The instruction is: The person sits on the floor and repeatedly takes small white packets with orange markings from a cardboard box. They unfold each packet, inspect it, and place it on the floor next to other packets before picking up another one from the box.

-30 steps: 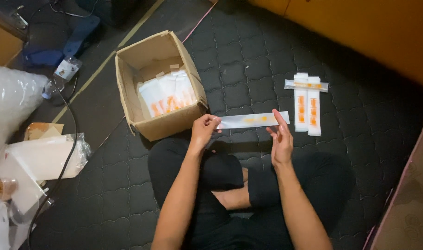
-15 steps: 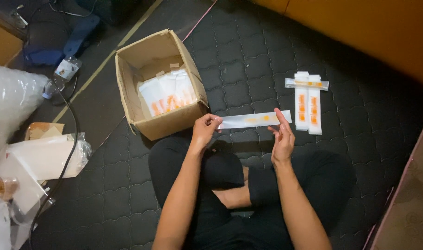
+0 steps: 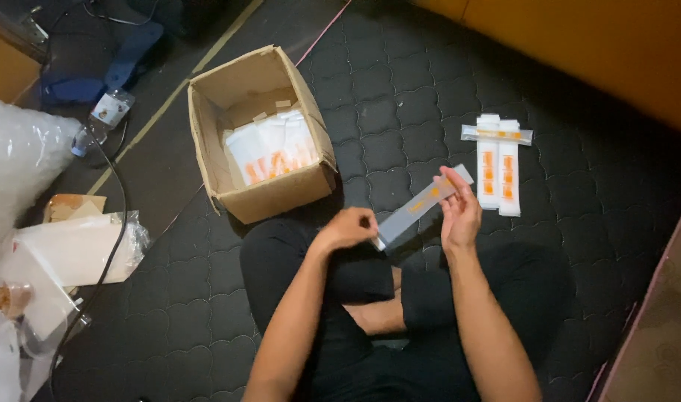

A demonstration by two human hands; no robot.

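**My long packet is tipped up now**

Far at nine o'clock sits a big puffy clear plastic bag [image 3: 16, 171]. It looks soft and shiny. Below it lie flat white plastic sleeves [image 3: 72, 249], thin and crinkly.

Next comes the open brown cardboard box [image 3: 240, 201], up at eleven o'clock from my hands. Its flaps stand open. Inside is a row of white packets with orange marks [image 3: 273, 152], packed close together.

My left hand [image 3: 348, 229] pinches the low end of the long thin white packet with an orange mark [image 3: 422, 206]. My right hand [image 3: 461, 212] holds the high end, with fingers curled around it. Both hands grip it tight.

A moment ago I held this packet flat and level, out over the floor. Now it is closer to me, over my lap, and it slants. The high end points to two o'clock. I think I am turning it to look it over or fold it.

At two o'clock, on the dark bumpy quilted mat [image 3: 400, 89], lies a small pile of the same white packets [image 3: 498, 165]. They lie side by side, with one across the top.
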